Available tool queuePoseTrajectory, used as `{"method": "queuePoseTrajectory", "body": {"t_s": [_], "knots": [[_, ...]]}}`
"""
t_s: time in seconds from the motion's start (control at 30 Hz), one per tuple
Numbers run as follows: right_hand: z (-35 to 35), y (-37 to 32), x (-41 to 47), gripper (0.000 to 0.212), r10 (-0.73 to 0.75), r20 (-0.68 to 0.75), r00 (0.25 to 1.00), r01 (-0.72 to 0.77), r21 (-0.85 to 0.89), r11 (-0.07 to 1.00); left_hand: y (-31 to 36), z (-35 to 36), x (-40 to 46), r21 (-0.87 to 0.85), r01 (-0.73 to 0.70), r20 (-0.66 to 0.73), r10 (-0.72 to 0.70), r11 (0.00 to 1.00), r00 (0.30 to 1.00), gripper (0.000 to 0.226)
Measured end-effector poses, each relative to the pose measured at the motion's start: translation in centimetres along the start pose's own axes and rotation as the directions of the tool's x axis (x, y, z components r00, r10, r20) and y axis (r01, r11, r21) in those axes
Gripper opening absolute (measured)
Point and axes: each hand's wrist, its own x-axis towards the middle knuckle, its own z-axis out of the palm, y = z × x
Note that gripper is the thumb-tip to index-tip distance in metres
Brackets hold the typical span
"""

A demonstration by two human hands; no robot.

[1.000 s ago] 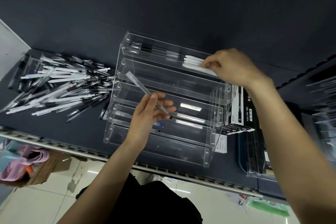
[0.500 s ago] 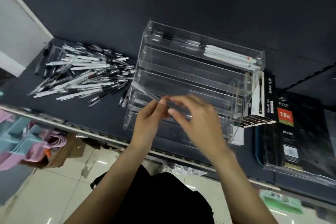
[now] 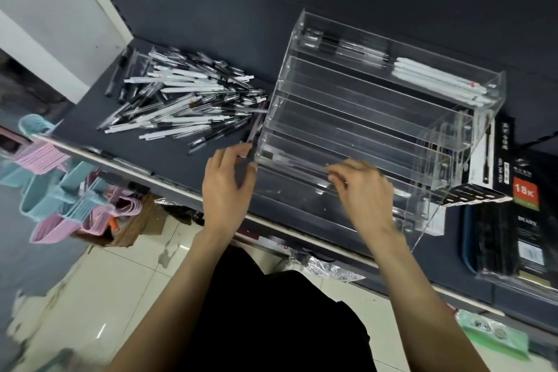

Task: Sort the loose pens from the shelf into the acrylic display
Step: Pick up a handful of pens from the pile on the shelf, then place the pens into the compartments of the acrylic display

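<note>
Broadly, a dark shelf (image 3: pixel 90 118) runs across the view, with a pale tiled floor (image 3: pixel 120 281) below it and pink and blue plastic goods (image 3: pixel 60 205) hanging at the lower left. On the shelf stands the tiered acrylic display (image 3: pixel 377 118), its top tier holding black pens and white pens (image 3: pixel 437 81) laid lengthwise, the middle tiers clear. Just right of it lean black boxed goods (image 3: pixel 525 190), one marked 18K. Left of the display lies the heap of loose pens (image 3: pixel 184 103), its nearest ones reaching the display's left wall. The left hand (image 3: pixel 226 187) sits at the display's lower left corner, fingers curled against that edge. The right hand (image 3: pixel 362 190) reaches into a lower tier, fingertips pinched together, seemingly on a clear pen (image 3: pixel 296 163) lying along that tier, though blur and glare make this uncertain.
</note>
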Motion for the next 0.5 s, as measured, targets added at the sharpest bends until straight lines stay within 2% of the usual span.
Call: {"method": "queuePoseTrajectory", "body": {"t_s": [0.03, 0.1, 0.23, 0.37, 0.5], "knots": [[0.1, 0.0, 0.2, 0.010, -0.005, 0.032, 0.999, 0.006, -0.014, 1.000, -0.6, 0.0, 0.2, 0.093, -0.074, 0.011, 0.074, 0.993, 0.997, 0.029], [0.5, -0.3, 0.6, 0.011, -0.012, 0.094, 0.996, 0.014, -0.026, 1.000, -1.7, 0.4, 0.5, 0.166, -0.148, 0.077, 0.137, 0.975, 0.988, 0.034], [1.4, -1.2, 1.4, 0.018, -0.017, 0.158, 0.987, 0.020, -0.018, 1.000, -2.2, 1.0, 0.7, 0.090, -0.110, 0.187, 0.092, 0.990, 0.978, 0.039], [2.0, -1.9, 1.5, 0.018, 0.013, 0.096, 0.995, -0.015, 0.017, 1.000, -2.1, 0.7, 0.7, 0.009, -0.064, 0.219, 0.061, 0.998, 0.974, 0.040], [1.1, -3.4, 0.5, 0.011, 0.092, -0.038, 0.995, -0.090, 0.046, 0.995, -3.2, -0.7, 1.4, -0.030, -0.091, 0.220, 0.096, 0.995, 0.971, 0.035]]}}
